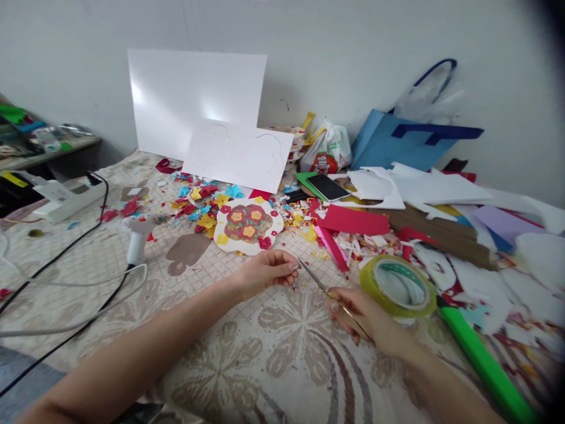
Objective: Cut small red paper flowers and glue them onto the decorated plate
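Note:
My right hand (351,311) is closed around a thin pair of scissors (318,281) whose blades point up and left. The blade tips reach close to the fingertips of my left hand (270,271), which are pinched together. Whatever lies between those fingertips is too small to make out. Just beyond my left hand lies a white scalloped paper piece (249,227) decorated with red and yellow flowers. Loose yellow, red and blue paper flowers (207,203) are heaped behind and to the left of it.
A roll of yellowish tape (371,282) and a green-handled tool (481,353) lie at my right. Beyond are red paper (353,219), a phone (329,187) and a blue bag (388,141). At left stand a white glue gun (138,238), cables and a power strip (70,197). White boards (198,94) lean against the wall.

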### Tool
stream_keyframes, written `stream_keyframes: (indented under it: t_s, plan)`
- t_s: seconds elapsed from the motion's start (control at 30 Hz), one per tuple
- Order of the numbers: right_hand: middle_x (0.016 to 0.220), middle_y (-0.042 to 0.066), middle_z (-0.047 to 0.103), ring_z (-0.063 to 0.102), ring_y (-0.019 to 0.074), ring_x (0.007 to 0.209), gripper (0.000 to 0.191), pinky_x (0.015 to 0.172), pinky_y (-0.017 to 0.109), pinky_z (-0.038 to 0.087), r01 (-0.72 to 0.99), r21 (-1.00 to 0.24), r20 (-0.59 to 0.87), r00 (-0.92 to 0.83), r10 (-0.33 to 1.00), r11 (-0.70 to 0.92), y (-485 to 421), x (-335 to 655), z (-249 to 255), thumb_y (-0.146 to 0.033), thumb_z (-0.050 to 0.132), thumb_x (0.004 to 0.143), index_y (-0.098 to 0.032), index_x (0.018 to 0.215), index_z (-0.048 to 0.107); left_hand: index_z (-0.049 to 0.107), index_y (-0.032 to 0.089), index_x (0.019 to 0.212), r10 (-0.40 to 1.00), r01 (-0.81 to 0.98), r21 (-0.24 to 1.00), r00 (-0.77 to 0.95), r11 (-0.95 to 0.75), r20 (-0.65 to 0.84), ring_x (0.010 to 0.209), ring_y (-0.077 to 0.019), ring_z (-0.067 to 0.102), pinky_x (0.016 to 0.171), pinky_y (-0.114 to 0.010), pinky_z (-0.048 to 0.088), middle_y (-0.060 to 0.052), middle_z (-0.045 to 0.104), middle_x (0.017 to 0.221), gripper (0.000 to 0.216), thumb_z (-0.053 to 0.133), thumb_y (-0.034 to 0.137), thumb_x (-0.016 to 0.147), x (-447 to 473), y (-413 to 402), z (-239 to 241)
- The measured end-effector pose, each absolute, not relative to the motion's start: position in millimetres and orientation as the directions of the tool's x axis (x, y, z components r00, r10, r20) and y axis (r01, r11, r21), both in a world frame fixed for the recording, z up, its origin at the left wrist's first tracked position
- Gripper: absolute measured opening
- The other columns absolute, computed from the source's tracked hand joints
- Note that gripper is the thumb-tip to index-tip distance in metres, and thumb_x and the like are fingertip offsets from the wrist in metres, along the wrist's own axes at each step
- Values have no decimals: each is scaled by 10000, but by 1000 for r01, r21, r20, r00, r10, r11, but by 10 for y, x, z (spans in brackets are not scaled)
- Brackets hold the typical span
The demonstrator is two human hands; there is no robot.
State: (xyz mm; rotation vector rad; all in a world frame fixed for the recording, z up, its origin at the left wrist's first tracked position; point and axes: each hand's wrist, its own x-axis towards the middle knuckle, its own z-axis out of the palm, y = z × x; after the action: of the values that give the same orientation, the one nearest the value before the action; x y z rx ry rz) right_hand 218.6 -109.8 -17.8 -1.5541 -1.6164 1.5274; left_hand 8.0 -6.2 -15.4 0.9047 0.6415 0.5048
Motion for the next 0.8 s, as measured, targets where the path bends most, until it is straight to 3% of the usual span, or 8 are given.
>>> stream_keyframes:
  t_s: [0.13,0.4,0.8]
  plan:
    - [479,-64,401,371,63,386,400,352,166,296,522,-835,-343,-248,906,-173,-1102,2210,-174,-538,537,808,-186,652,428,627,110,782,671,-136,860,688,493,-276,586,-64,581,604,-202,433,-5,641,688,246,769,264,653,66,-41,-134]
    - [403,-95,338,279,37,315,537,324,166,292,365,-870,-440,-273,855,-331,-1084,2170,-36,-723,430,730,-191,659,414,643,114,821,681,-156,866,689,474,-248,614,-73,599,615,-197,437,-6,644,687,269,777,263,642,52,-4,-141]
    - [358,-105,312,271,37,287,509,297,158,282,388,-853,-462,-247,852,-350,-1079,2153,-40,-692,484,715,-199,619,398,629,105,822,707,-176,869,664,462,-241,630,-78,604,627,-213,455,-24,663,747,301,783,281,633,58,2,-143]
